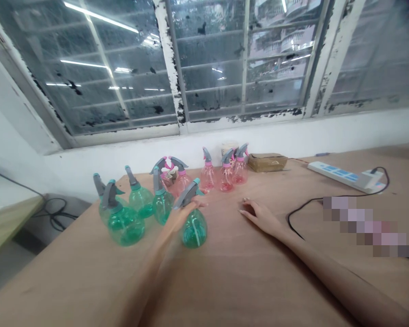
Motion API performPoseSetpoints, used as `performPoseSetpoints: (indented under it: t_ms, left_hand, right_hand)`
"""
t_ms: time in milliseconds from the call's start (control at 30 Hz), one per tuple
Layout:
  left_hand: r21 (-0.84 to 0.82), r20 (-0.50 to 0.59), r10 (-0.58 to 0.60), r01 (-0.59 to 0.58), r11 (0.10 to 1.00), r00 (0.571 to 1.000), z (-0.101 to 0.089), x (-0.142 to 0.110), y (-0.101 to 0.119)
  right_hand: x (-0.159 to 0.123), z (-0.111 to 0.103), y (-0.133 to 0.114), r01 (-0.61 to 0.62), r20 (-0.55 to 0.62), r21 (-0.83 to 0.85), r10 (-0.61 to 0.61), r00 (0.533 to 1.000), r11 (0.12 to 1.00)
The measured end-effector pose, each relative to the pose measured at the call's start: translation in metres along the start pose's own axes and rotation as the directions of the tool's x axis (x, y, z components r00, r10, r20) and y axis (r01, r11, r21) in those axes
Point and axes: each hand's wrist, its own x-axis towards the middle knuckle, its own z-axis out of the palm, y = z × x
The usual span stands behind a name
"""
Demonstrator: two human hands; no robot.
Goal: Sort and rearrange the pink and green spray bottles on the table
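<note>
My left hand (188, 211) is wrapped round the neck of a green spray bottle (195, 231) with a grey and teal trigger head. That bottle stands nearest to me, upright or nearly so. Just to its left are several more green spray bottles (126, 225), grouped on the wooden table (225, 281). My right hand (261, 215) rests low over the tabletop, holding nothing, its thumb and fingers apart in a loose curve. Behind both hands several pink spray bottles (226, 178) with grey and pink heads stand near the wall.
A brown cardboard box (267, 162) lies against the wall. To the right is a white power strip (346, 176) with a plug and a black cable (306, 205) crossing the table. A blurred-out patch covers something at the right. Windows (211, 68) rise behind the table.
</note>
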Motion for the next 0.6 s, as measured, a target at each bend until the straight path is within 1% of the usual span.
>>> performPoseSetpoints:
  t_ms: [133, 267, 333, 433, 600]
  left_hand:
    - [0.028, -0.068, 0.01, -0.008, 1.0, 0.998, 0.002, 0.0, 0.002]
    - [0.078, -0.133, 0.055, -0.044, 0.996, 0.99, 0.003, 0.004, -0.003]
    - [0.049, -0.127, 0.052, -0.046, 0.998, 0.991, 0.004, 0.007, -0.005]
    - [0.006, -0.073, 0.034, -0.034, 0.999, 0.997, 0.004, 0.011, -0.009]
    - [0.025, -0.036, 0.086, -0.085, 0.996, 0.996, 0.005, 0.011, -0.008]
  right_hand:
    - [0.0, -0.001, -0.003, -0.002, 0.01, 0.018, 0.002, 1.0, 1.0]
    - [0.0, -0.003, -0.004, 0.002, -0.004, 0.012, -0.002, 1.0, 1.0]
    - [-0.001, -0.002, -0.003, 0.009, -0.008, 0.007, -0.009, 1.0, 1.0]
    - [0.0, 0.0, -0.001, 0.019, -0.013, 0.008, -0.019, 1.0, 1.0]
    - [0.0, 0.001, 0.001, 0.019, -0.021, 0.005, -0.019, 1.0, 1.0]
